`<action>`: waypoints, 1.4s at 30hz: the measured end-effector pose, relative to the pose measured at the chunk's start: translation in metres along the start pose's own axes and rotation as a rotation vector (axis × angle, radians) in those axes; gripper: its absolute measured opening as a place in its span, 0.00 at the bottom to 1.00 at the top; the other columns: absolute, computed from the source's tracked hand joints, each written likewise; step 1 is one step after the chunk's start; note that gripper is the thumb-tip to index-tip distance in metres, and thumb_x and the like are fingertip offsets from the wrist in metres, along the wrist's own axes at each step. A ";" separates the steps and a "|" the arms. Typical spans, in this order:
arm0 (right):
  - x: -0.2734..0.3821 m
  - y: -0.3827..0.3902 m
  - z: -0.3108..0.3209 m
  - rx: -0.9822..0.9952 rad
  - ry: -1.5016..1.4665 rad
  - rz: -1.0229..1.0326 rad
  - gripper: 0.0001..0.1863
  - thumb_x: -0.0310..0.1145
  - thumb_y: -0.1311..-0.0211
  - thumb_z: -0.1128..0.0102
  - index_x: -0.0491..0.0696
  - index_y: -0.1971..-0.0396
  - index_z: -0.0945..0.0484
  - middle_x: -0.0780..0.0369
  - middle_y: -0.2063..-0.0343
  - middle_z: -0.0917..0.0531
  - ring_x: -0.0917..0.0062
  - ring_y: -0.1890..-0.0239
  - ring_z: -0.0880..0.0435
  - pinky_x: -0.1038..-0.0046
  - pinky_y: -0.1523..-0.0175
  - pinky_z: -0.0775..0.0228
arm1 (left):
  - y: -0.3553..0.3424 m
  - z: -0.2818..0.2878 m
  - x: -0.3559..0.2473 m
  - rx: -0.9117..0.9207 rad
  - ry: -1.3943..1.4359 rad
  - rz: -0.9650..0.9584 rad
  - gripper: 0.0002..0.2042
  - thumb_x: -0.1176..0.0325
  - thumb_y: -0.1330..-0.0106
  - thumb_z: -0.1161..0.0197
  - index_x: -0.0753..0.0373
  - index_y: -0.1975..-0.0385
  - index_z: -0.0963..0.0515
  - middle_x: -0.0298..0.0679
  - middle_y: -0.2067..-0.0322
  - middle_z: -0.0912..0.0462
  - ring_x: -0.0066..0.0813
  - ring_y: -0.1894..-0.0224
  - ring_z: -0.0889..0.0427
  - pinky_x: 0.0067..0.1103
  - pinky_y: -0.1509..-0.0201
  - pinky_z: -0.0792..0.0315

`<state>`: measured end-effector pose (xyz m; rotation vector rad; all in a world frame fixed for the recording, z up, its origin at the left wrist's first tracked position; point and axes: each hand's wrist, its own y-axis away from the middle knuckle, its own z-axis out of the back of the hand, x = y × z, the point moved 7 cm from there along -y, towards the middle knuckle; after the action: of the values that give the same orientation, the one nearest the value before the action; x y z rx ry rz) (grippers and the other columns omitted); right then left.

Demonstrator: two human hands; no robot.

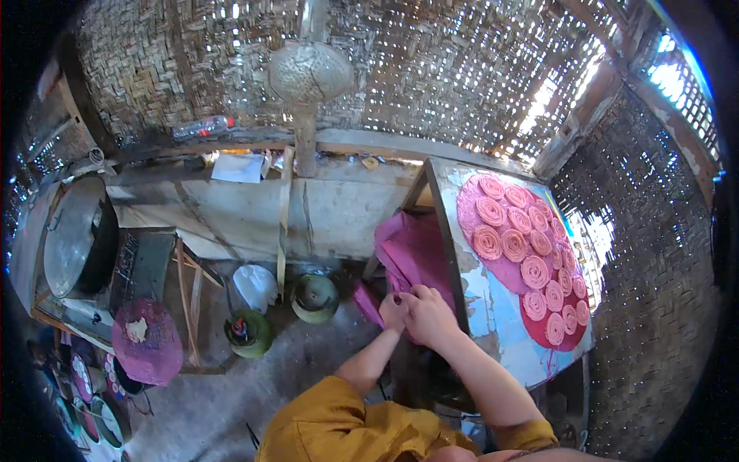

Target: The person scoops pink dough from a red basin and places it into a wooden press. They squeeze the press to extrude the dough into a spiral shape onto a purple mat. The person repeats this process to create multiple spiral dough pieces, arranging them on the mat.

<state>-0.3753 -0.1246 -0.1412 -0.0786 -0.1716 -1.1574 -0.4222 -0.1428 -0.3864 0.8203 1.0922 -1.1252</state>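
Observation:
Beside the table's left edge, my hands are close together at a folded magenta sheet (416,250); whether it is cloth or plastic I cannot tell. The fingers of my left hand (392,314) are closed on its lower edge. Right against it, my right hand (431,317) is also closed on the sheet, fingers bent. A small dark spot shows between the two hands, too small to name. To their right, several flat pink coils (535,272), wound like rosettes, lie on round pink and red sheets (504,266) on the worn blue-white table (481,304).
Two green gas cylinders (315,298) stand on the floor left of my hands, near a white plastic bag (255,287). A large lidded pot (77,235) is at far left, above a magenta round sheet (148,350) with a pale lump. A woven wall (446,69) rises behind.

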 end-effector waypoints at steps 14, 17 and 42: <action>-0.119 -0.057 -0.131 -0.048 -0.220 -0.980 0.35 0.53 0.54 0.45 0.61 0.43 0.40 0.54 0.41 0.46 0.52 0.41 0.48 0.54 0.40 0.53 | 0.009 0.016 -0.001 0.137 0.157 0.253 0.15 0.56 0.50 0.41 0.59 0.67 0.23 0.45 0.68 0.21 0.41 0.63 0.23 0.27 0.59 0.31; -0.152 -0.057 -0.159 -0.259 -0.286 -0.950 0.32 0.57 0.53 0.49 0.58 0.47 0.34 0.51 0.46 0.37 0.58 0.42 0.43 0.65 0.40 0.48 | 0.011 -0.001 0.022 0.115 0.323 0.333 0.12 0.61 0.50 0.39 0.61 0.70 0.22 0.42 0.69 0.20 0.34 0.64 0.22 0.24 0.61 0.31; -0.190 0.016 -0.152 -0.458 -0.394 -1.250 0.25 0.47 0.45 0.56 0.55 0.47 0.36 0.53 0.50 0.32 0.59 0.47 0.34 0.61 0.44 0.43 | 0.020 0.090 -0.014 0.331 1.596 0.450 0.10 0.73 0.42 0.49 0.58 0.60 0.31 0.35 0.58 0.26 0.34 0.53 0.30 0.33 0.47 0.39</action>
<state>-0.4210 0.0309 -0.3233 -0.6804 -0.3167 -2.4115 -0.3808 -0.2168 -0.3471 2.2488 1.8052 -0.0489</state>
